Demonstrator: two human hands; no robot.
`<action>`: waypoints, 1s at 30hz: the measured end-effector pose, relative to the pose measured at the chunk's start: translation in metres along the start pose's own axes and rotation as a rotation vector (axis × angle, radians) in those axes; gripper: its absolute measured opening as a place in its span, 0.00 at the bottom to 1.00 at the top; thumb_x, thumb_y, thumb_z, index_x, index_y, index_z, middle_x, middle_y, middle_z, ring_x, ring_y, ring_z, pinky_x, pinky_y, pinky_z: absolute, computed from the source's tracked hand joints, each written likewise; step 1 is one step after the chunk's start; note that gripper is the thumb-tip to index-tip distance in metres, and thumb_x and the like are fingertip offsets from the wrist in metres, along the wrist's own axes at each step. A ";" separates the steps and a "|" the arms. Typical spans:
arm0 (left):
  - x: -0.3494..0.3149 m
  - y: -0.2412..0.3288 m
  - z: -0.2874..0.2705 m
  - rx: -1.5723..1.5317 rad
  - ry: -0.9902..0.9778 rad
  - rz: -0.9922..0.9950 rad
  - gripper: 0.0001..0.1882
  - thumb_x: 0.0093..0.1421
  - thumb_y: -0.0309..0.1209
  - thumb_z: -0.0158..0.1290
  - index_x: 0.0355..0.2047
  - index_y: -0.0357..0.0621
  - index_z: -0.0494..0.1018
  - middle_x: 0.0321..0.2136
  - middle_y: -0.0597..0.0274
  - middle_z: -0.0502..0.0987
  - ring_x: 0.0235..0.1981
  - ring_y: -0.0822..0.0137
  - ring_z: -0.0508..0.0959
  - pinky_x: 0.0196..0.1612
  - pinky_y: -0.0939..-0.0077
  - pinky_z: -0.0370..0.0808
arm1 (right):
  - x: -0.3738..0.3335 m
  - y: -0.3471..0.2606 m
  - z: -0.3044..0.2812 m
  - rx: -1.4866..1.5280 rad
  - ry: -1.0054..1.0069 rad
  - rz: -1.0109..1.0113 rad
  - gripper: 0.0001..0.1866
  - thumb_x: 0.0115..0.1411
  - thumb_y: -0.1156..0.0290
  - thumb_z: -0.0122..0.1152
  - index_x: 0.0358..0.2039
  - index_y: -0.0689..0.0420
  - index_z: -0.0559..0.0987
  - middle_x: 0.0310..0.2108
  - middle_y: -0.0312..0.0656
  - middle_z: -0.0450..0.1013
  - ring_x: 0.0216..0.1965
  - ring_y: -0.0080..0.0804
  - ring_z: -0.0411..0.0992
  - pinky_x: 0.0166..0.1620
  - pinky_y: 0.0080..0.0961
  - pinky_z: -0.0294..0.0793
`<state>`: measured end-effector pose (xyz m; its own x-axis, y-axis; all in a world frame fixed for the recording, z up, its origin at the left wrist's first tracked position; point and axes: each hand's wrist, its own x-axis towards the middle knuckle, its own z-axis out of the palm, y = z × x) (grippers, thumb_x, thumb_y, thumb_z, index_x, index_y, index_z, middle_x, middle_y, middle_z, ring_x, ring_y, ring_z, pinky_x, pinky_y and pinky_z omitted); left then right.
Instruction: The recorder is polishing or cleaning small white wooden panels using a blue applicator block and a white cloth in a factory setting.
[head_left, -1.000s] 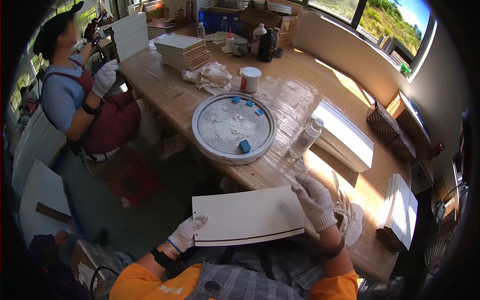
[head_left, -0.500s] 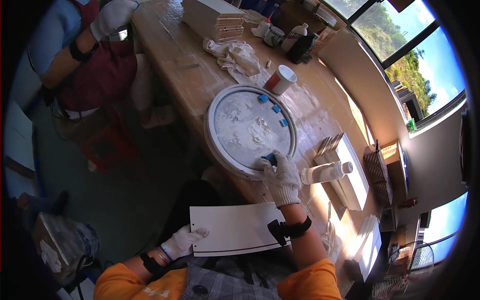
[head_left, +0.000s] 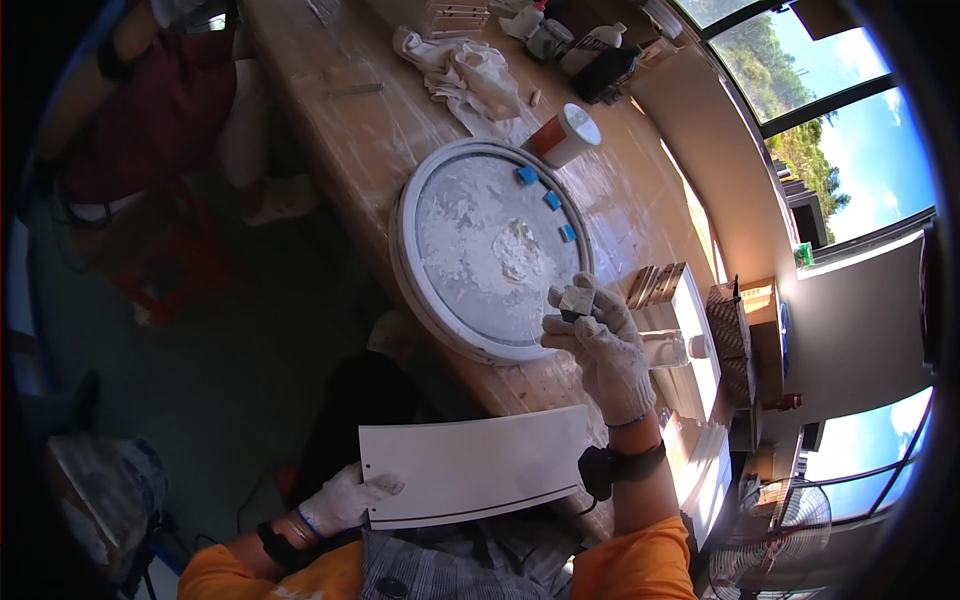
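In my gloved left hand [head_left: 348,496] is the left end of a white rectangular panel [head_left: 470,465], fingers closed on its edge. The panel has small holes at that end and a dark line along its near side. My gloved right hand [head_left: 610,360] is raised by the near right rim of a round grey tray [head_left: 398,225]. Its fingers pinch a small flat blue piece [head_left: 577,302] whose upturned face looks pale grey. White paste [head_left: 518,250] lies heaped and smeared on the tray. Three small blue blocks [head_left: 551,201] sit along the tray's far right side.
A white-and-red cup [head_left: 565,136] stands behind the tray, with a crumpled cloth [head_left: 465,75] farther left. Bottles [head_left: 598,50] stand at the far end. To the right are stacked white panels [head_left: 690,310] and a clear bottle [head_left: 664,349]. Another person [head_left: 150,120] is at the left.
My right hand has lifted off the tray's near rim, moved right and turned the blue piece face up. My left hand still holds the panel, now slightly more tilted.
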<state>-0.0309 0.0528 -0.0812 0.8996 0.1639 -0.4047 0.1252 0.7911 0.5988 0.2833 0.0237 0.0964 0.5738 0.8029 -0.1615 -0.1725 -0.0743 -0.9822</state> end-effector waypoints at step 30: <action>-0.006 0.035 -0.003 0.023 -0.026 -0.086 0.24 0.62 0.40 0.53 0.53 0.36 0.68 0.47 0.55 0.74 0.49 0.68 0.73 0.55 0.71 0.69 | 0.106 -0.003 0.005 -1.723 -0.208 -0.653 0.23 0.53 0.73 0.61 0.51 0.55 0.72 0.44 0.45 0.70 0.46 0.48 0.69 0.48 0.38 0.70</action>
<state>-0.0331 0.0811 -0.0599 0.8957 0.0807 -0.4373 0.2113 0.7880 0.5782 0.3403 0.1123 0.0828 0.0875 0.9892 0.1179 0.9897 -0.0998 0.1023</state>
